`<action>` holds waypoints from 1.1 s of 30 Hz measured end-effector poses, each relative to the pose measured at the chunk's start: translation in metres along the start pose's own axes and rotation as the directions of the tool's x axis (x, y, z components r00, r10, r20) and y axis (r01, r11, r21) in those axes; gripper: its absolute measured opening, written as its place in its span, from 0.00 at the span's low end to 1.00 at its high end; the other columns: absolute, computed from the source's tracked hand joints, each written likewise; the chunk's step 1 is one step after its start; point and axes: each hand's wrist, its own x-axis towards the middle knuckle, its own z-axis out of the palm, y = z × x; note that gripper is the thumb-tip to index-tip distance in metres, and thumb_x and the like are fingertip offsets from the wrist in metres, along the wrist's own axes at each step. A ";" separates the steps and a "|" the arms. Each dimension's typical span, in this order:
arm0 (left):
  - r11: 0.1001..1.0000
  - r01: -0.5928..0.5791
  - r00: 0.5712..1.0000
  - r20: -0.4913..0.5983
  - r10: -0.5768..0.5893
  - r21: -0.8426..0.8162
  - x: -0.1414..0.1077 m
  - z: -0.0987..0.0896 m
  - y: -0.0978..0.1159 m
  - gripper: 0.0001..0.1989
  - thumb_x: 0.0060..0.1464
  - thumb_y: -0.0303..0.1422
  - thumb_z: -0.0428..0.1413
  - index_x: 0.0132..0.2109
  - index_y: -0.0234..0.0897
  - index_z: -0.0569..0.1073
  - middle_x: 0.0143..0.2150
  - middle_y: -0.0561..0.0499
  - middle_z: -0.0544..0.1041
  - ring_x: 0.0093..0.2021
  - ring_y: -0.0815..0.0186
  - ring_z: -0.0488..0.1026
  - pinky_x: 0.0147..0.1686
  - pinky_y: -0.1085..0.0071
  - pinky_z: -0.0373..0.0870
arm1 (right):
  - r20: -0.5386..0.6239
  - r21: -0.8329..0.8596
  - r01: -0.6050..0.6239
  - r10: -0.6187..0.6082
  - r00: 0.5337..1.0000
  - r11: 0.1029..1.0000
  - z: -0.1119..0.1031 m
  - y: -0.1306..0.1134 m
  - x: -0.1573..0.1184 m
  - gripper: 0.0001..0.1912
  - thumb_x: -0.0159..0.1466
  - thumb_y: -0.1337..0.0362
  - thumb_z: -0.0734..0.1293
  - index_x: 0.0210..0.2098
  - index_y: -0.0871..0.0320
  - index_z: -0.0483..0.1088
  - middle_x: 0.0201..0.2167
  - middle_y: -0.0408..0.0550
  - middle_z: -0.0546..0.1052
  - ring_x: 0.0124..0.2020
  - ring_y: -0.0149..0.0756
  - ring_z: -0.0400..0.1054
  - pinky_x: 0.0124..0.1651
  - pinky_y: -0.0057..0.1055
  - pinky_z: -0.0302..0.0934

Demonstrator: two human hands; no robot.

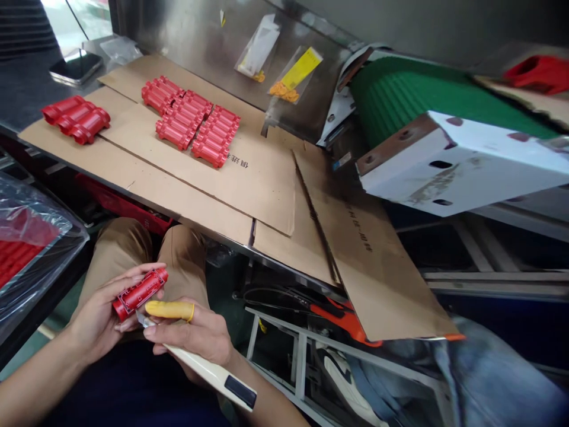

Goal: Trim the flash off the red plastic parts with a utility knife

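Observation:
A red plastic cylindrical part (140,293) with raised outlines along its side lies in my left hand (104,302), whose fingers are wrapped around it. In my right hand (191,332) is a utility knife (211,370) with a cream handle and a dark patch near its end. Its blade tip is close to the lower edge of the red part; whether it touches I cannot tell. A yellow finger cot covers my right index finger. On the cardboard (178,190) ahead stand rows of similar red parts (182,118), with a smaller group (77,118) to their left.
A phone (76,66) lies at the back left. Clear bags (296,74) with yellow pieces hang on the metal panel. A green conveyor belt (427,89) with a white frame (462,166) juts in at right. A plastic-lined crate (35,243) of red parts stands left. Another person's leg (489,373) shows lower right.

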 end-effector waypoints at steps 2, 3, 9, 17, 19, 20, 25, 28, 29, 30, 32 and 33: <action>1.000 0.015 1.000 0.000 -0.015 0.020 0.000 0.001 -0.001 0.24 0.51 0.41 0.72 0.54 0.36 0.89 0.38 0.37 0.88 0.16 0.73 0.65 0.14 0.77 0.54 | 0.043 0.009 -0.017 0.016 0.999 1.000 -0.002 -0.004 0.002 0.14 0.77 0.68 0.73 0.61 0.58 0.82 0.57 0.55 0.87 0.53 0.39 0.86 0.57 0.31 0.85; 1.000 0.005 1.000 -0.009 -0.005 0.029 -0.001 0.002 -0.002 0.23 0.52 0.40 0.71 0.54 0.36 0.89 0.40 0.37 0.88 0.18 0.68 0.71 0.14 0.76 0.56 | 0.067 0.007 -0.029 0.028 0.997 1.000 -0.004 -0.006 0.003 0.15 0.77 0.69 0.73 0.62 0.58 0.81 0.56 0.54 0.87 0.54 0.39 0.85 0.57 0.31 0.85; 0.999 -0.021 0.999 -0.044 0.023 0.045 -0.002 0.004 -0.003 0.21 0.52 0.39 0.70 0.52 0.35 0.89 0.45 0.36 0.89 0.35 0.49 0.87 0.17 0.71 0.70 | 0.108 -0.043 0.045 -0.040 0.993 0.998 0.000 0.003 0.001 0.12 0.76 0.68 0.75 0.58 0.60 0.81 0.55 0.54 0.88 0.54 0.39 0.86 0.55 0.29 0.85; 0.998 -0.035 0.998 -0.048 0.037 0.043 -0.001 0.007 -0.002 0.20 0.53 0.39 0.71 0.51 0.36 0.89 0.44 0.37 0.89 0.36 0.48 0.87 0.22 0.68 0.77 | 0.055 -0.041 0.060 -0.058 0.997 0.997 0.004 0.008 -0.002 0.14 0.76 0.67 0.74 0.61 0.57 0.80 0.54 0.51 0.89 0.52 0.38 0.86 0.54 0.30 0.85; 0.998 -0.038 0.998 -0.047 0.040 0.043 -0.001 0.007 -0.002 0.20 0.52 0.39 0.71 0.51 0.36 0.89 0.44 0.37 0.89 0.35 0.48 0.87 0.22 0.68 0.77 | 0.121 -0.048 0.012 -0.006 0.993 0.999 -0.002 0.001 0.000 0.17 0.75 0.68 0.76 0.62 0.56 0.80 0.56 0.51 0.88 0.53 0.39 0.86 0.55 0.31 0.85; 0.998 -0.037 0.998 -0.047 0.040 0.045 -0.001 0.007 -0.002 0.20 0.52 0.39 0.71 0.51 0.36 0.90 0.44 0.37 0.89 0.35 0.48 0.87 0.22 0.68 0.77 | 0.141 -0.056 -0.006 0.013 0.990 0.998 -0.004 -0.001 0.002 0.18 0.74 0.68 0.76 0.63 0.55 0.80 0.57 0.51 0.88 0.53 0.39 0.86 0.56 0.31 0.85; 0.998 -0.031 0.998 -0.059 0.035 0.058 -0.001 0.006 -0.003 0.20 0.51 0.39 0.72 0.51 0.37 0.90 0.45 0.37 0.90 0.36 0.48 0.87 0.21 0.68 0.76 | 0.096 -0.037 0.003 0.000 0.995 0.999 -0.006 -0.006 0.005 0.14 0.76 0.68 0.74 0.61 0.58 0.81 0.55 0.52 0.88 0.54 0.39 0.86 0.57 0.30 0.84; 0.997 -0.035 0.997 -0.064 0.039 0.062 -0.001 0.006 -0.004 0.21 0.51 0.40 0.72 0.51 0.36 0.90 0.44 0.37 0.90 0.35 0.48 0.87 0.21 0.68 0.76 | 0.078 -0.029 -0.003 0.006 0.997 1.000 -0.002 -0.006 0.004 0.13 0.77 0.68 0.73 0.59 0.59 0.81 0.54 0.54 0.88 0.55 0.39 0.86 0.57 0.29 0.83; 0.997 -0.037 0.997 -0.064 0.041 0.062 -0.001 0.005 -0.004 0.21 0.52 0.40 0.72 0.51 0.36 0.90 0.44 0.37 0.90 0.35 0.48 0.87 0.22 0.68 0.75 | 0.070 -0.034 0.000 0.003 0.998 0.999 -0.001 -0.005 0.004 0.13 0.77 0.68 0.73 0.59 0.59 0.81 0.54 0.53 0.89 0.55 0.39 0.86 0.58 0.30 0.83; 0.997 -0.039 0.997 -0.063 0.042 0.061 -0.001 0.005 -0.004 0.21 0.52 0.40 0.71 0.51 0.36 0.90 0.44 0.37 0.90 0.35 0.48 0.87 0.21 0.68 0.75 | 0.061 -0.039 0.011 -0.009 0.998 0.999 0.001 -0.004 0.003 0.13 0.77 0.68 0.73 0.60 0.58 0.81 0.53 0.52 0.89 0.54 0.38 0.86 0.58 0.30 0.83; 0.997 -0.037 0.998 -0.057 0.041 0.060 -0.001 0.004 -0.004 0.20 0.52 0.39 0.71 0.51 0.36 0.90 0.43 0.37 0.89 0.34 0.49 0.86 0.19 0.69 0.72 | 0.042 -0.039 0.029 -0.027 0.999 0.999 0.003 -0.001 0.000 0.12 0.78 0.68 0.72 0.59 0.57 0.80 0.52 0.51 0.89 0.53 0.37 0.86 0.58 0.31 0.83; 0.998 -0.034 0.998 -0.053 0.037 0.060 -0.001 0.004 -0.005 0.20 0.52 0.39 0.71 0.51 0.36 0.90 0.42 0.37 0.89 0.32 0.50 0.86 0.18 0.70 0.70 | 0.040 -0.035 0.031 -0.029 0.999 0.999 0.004 0.001 -0.001 0.11 0.78 0.68 0.72 0.59 0.57 0.80 0.51 0.51 0.89 0.52 0.37 0.86 0.57 0.31 0.83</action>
